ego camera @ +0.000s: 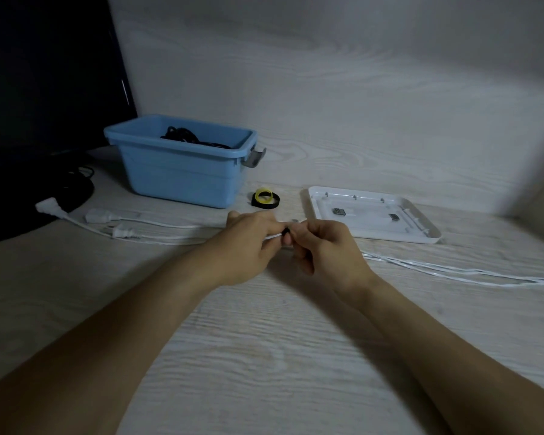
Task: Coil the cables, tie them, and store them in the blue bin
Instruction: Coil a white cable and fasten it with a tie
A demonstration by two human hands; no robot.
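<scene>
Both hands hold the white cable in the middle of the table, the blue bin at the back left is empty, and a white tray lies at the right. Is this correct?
Not quite: the blue bin is not empty; the head view shows black cables already inside it. The rest holds: the left hand and right hand hold the white cable, and the white tray lies at the right.

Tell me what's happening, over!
Left hand and right hand pinching white cable at black tie. Blue bin open. Nothing in the way.

both bare forearms reach in from the bottom corners and meet mid-frame. the left hand (245, 243) and right hand (324, 246) sit knuckle to knuckle, fingers curled, pinching a small black tie (285, 231) between them.
</scene>
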